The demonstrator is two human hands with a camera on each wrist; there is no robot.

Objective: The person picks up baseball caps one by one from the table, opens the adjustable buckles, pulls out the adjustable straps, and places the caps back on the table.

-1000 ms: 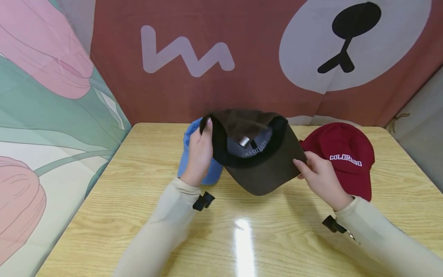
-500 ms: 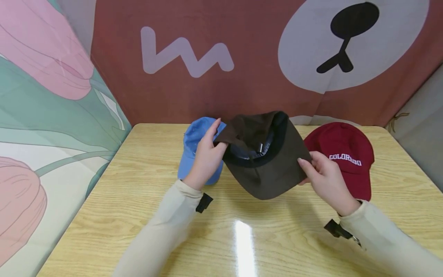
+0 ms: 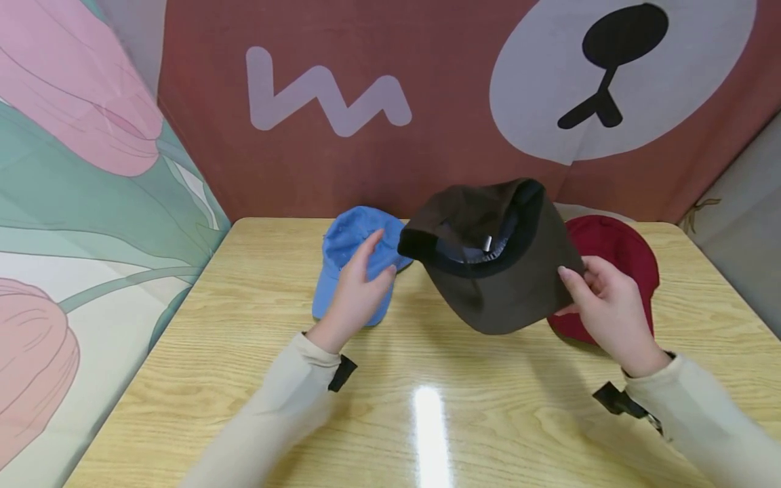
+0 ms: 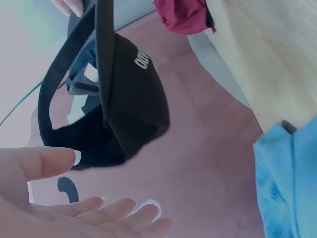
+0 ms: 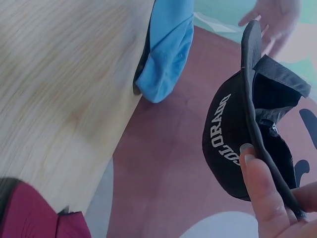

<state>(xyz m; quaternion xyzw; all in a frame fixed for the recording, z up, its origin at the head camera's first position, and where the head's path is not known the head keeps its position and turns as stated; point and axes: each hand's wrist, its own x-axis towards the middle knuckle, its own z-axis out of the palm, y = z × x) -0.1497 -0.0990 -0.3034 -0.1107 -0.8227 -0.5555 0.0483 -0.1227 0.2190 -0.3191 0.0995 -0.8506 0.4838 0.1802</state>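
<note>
A dark brown baseball cap (image 3: pixel 512 285) hangs above the table, its hollow inside turned toward the head camera. My right hand (image 3: pixel 613 312) pinches the edge of its brim between thumb and fingers. White COLORADO lettering marks the front of the cap (image 5: pixel 218 129) in the right wrist view. To the left, my left hand (image 3: pixel 354 291) is apart from the cap, fingers extended with the thumb spread. In the left wrist view a gap shows between its fingers (image 4: pixel 124 210) and the cap's back. Behind this hand, a blue cap (image 3: pixel 360 224) lies on the table.
A dark red cap (image 3: pixel 634 251) sits on the right side of the table, partly hidden by the brown cap and my right hand. The wood-grain table (image 3: pixel 256 379) ends at a brown printed cloth (image 3: pixel 451 149). A floral cloth (image 3: pixel 116 224) hangs along the left.
My left hand has let go of the brown cap's back and drawn slightly away to the left. My right hand has carried the cap right, now overlapping more of the red cap.
</note>
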